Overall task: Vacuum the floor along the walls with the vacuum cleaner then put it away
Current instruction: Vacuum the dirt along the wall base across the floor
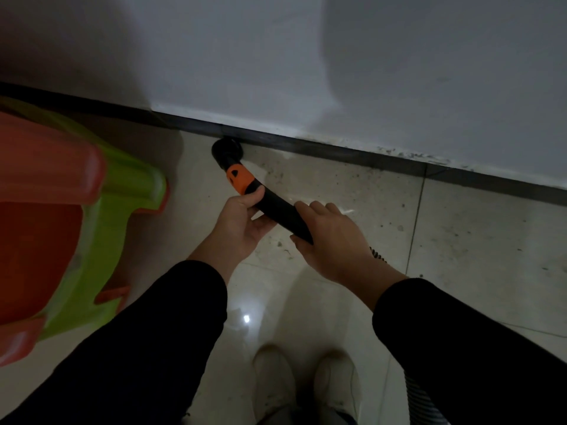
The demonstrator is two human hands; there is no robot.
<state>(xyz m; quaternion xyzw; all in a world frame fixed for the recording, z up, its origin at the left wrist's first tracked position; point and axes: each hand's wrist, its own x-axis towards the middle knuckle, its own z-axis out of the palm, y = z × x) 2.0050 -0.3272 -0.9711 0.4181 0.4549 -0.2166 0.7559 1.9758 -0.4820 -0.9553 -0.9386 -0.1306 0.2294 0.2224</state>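
The vacuum's black wand [277, 210] with an orange collar [239, 179] slants down to the tiled floor. Its round black nozzle [227, 151] sits against the dark baseboard [306, 145] under the white wall. My left hand [242, 222] grips the wand just below the orange collar. My right hand [331, 237] grips it further back, covering the wand's rear end. A ribbed hose [377, 254] shows behind my right wrist, and another stretch of hose [423, 400] lies at the bottom right.
A green and orange plastic toy piece [92, 216] stands on the floor at the left, close to the wall. Dust specks lie on the tiles [460, 234] along the baseboard to the right. My white shoes [303, 381] are at the bottom centre.
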